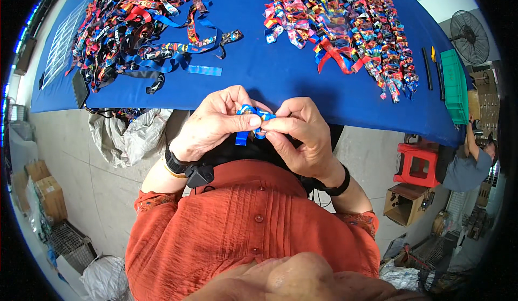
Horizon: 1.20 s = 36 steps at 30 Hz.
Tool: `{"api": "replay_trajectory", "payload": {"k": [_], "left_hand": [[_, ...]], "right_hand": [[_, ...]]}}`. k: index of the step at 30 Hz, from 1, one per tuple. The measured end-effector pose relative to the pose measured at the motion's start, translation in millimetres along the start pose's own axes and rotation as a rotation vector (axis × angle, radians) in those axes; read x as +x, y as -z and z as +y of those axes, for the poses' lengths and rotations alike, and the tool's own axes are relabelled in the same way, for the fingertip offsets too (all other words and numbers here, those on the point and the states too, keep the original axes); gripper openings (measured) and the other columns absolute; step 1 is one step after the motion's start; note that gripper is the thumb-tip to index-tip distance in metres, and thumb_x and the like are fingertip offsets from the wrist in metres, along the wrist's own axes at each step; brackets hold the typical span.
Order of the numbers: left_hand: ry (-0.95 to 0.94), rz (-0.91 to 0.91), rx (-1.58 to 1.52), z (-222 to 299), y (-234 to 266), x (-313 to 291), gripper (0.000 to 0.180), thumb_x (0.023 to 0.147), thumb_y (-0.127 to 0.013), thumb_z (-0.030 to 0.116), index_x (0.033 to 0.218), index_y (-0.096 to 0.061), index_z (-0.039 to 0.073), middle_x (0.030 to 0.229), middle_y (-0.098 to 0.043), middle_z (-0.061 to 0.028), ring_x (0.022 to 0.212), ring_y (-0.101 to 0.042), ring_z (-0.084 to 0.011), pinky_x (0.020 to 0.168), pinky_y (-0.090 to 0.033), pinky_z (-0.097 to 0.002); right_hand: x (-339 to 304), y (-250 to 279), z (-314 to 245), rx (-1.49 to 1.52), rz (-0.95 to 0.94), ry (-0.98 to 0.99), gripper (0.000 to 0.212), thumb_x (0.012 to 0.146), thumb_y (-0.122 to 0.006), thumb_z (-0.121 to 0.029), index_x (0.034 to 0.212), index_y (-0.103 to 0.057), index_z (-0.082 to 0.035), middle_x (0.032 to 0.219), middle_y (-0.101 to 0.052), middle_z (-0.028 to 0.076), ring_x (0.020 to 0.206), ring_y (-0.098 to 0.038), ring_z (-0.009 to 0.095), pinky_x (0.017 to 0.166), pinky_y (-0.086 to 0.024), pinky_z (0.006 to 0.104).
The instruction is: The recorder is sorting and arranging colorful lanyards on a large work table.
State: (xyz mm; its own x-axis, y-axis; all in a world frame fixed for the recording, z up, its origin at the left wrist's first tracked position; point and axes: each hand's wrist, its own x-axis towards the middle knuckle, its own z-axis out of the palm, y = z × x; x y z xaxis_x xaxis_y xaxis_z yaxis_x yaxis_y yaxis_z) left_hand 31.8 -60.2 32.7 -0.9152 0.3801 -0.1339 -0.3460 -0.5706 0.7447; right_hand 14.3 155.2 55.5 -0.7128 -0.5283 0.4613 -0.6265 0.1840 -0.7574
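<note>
A blue printed strap (242, 138), like a lanyard ribbon, is folded into a small bundle at the table's near edge. My left hand (218, 118) pinches it between thumb and fingers, its short end hanging below. From the other side my right hand (303, 134) pinches the same bundle with thumb and forefinger; a small gold-coloured bit shows between the hands. Beyond them, on the blue table (237, 53), lies a tangled heap of loose straps (121, 26) at the left. Rows of small folded strap bundles (372, 36) cover the right, with a red strap (330, 55) at their near side.
A green crate (455, 85) and a yellow-and-black tool (433, 54) lie at the table's right end, near a fan (469, 36). A red stool (418, 163) and cardboard box (408, 203) stand right; another person (469, 169) is beyond. A whitish sack (127, 139) sits left.
</note>
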Motion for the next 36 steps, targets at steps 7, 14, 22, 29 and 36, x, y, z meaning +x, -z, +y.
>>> {"api": "replay_trajectory", "payload": {"k": [7, 14, 22, 29, 36], "left_hand": [[-0.012, 0.042, 0.125, 4.4, -2.8, -5.7, 0.023, 0.081, -0.074, -0.006, 0.086, -0.054, 0.006, 0.118, -0.062, -0.0173, 0.102, -0.062, -0.0185, 0.09, -0.052, -0.0302], [-0.023, 0.05, 0.19, 4.0, -6.5, -7.9, 0.025, 0.081, -0.075, -0.005, 0.086, -0.053, 0.006, 0.119, -0.06, -0.0142, 0.102, -0.062, -0.0174, 0.091, -0.052, -0.0298], [-0.102, -0.023, 0.283, 1.7, -7.9, -9.2, 0.027, 0.081, -0.075, -0.005, 0.084, -0.052, 0.007, 0.122, -0.057, -0.0117, 0.11, -0.057, -0.018, 0.095, -0.049, -0.0314], [-0.095, -0.014, 0.307, 1.1, -7.4, -11.0, 0.027, 0.08, -0.075, -0.005, 0.082, -0.052, 0.007, 0.124, -0.056, -0.0116, 0.111, -0.056, -0.018, 0.096, -0.048, -0.0317], [-0.193, 0.006, 0.362, -3.9, -11.1, -10.8, 0.025, 0.081, -0.068, -0.011, 0.083, -0.05, 0.006, 0.119, -0.053, -0.0089, 0.099, -0.055, -0.0103, 0.084, -0.048, -0.0253]], "right_hand": [[3.1, -0.2, 2.7, 0.109, -0.041, -0.019, 0.039, 0.08, -0.07, -0.002, 0.116, -0.056, -0.004, 0.107, -0.058, 0.015, 0.094, -0.061, 0.026, 0.074, -0.051, 0.0321], [-0.2, 3.2, -6.9, 0.226, -0.136, -0.319, 0.042, 0.085, -0.069, -0.003, 0.123, -0.052, 0.001, 0.109, -0.06, 0.01, 0.096, -0.06, 0.012, 0.084, -0.048, 0.0258], [-2.6, -3.0, 3.2, 0.184, -0.162, -0.231, 0.047, 0.085, -0.071, 0.0, 0.126, -0.05, 0.002, 0.118, -0.063, 0.012, 0.109, -0.062, 0.016, 0.093, -0.049, 0.0293], [-3.7, -5.2, 0.6, 0.277, -0.163, -0.336, 0.047, 0.087, -0.07, 0.0, 0.128, -0.048, 0.002, 0.115, -0.063, 0.012, 0.107, -0.062, 0.016, 0.093, -0.049, 0.0297], [-4.4, -6.0, 8.4, 0.346, -0.207, -0.337, 0.039, 0.092, -0.063, -0.004, 0.127, -0.047, -0.001, 0.113, -0.061, 0.012, 0.1, -0.062, 0.017, 0.086, -0.05, 0.0296]]}}
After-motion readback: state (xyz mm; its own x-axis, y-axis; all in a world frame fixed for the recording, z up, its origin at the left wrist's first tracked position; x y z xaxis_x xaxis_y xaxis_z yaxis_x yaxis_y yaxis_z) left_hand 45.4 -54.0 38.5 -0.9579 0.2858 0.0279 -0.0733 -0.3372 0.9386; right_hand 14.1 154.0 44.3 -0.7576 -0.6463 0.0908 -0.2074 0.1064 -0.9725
